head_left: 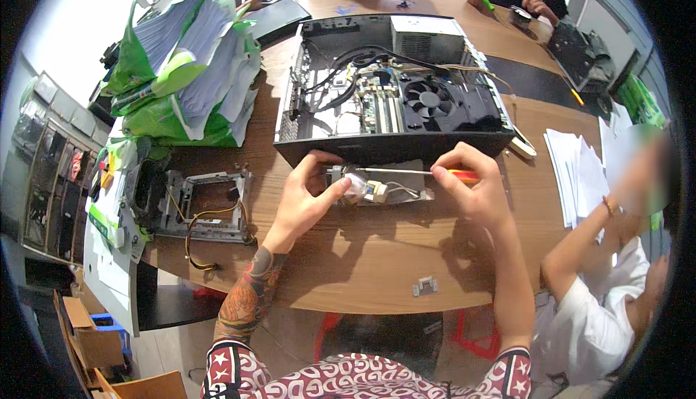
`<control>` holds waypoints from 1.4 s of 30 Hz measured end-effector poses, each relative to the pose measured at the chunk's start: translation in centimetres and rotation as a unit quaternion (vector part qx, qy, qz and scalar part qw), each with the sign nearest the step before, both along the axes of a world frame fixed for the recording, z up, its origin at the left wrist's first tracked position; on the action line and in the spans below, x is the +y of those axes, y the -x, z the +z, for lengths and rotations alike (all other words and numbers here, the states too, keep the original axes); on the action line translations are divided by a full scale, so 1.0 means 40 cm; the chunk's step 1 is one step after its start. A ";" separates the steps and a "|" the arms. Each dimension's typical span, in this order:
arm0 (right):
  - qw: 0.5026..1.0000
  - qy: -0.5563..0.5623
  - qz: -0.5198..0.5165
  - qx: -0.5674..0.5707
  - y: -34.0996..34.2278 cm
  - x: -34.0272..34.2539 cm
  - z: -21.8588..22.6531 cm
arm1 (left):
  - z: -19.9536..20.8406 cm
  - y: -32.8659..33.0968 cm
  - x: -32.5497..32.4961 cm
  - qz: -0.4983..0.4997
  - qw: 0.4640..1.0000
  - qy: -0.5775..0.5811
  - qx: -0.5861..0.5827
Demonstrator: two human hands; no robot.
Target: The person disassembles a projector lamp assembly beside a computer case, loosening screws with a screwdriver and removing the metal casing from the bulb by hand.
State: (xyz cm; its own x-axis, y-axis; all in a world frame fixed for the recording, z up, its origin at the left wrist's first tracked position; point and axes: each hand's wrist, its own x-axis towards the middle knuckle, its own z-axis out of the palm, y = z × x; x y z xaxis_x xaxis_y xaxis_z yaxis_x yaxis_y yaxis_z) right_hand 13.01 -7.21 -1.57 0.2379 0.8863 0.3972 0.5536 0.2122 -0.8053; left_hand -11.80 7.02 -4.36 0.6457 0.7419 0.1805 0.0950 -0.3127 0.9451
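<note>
The counter point(362, 287) has room along its lower-centre edge; upper centre, an open computer case point(391, 144) holds a fan point(426, 102). Left grip point(306, 197) pinches a small part point(356, 187); right grip point(475, 187) clasps a screwdriver point(465, 175).

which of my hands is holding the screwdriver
Your right hand: it holds the screwdriver by its red-and-yellow handle. Your left hand, the one with the tattooed forearm, holds a small component instead.
</note>
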 end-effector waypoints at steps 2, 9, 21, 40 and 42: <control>0.999 0.021 -0.027 0.027 -0.004 -0.010 0.001 | -0.020 -0.008 0.001 0.002 1.000 0.026 -0.017; 0.983 0.056 -0.171 0.036 -0.002 -0.233 -0.031 | 0.035 0.000 -0.013 0.039 0.981 -0.172 0.086; 0.952 -0.006 -0.289 0.100 0.016 -0.426 -0.140 | 0.050 -0.011 -0.048 0.036 0.943 -0.292 0.154; 0.950 -0.018 -0.287 0.124 0.013 -0.441 -0.144 | 0.019 -0.256 -0.225 -0.186 0.872 -0.451 0.031; 0.951 -0.013 -0.296 0.086 0.016 -0.441 -0.133 | 0.023 -0.276 -0.227 -0.208 0.856 -0.474 0.011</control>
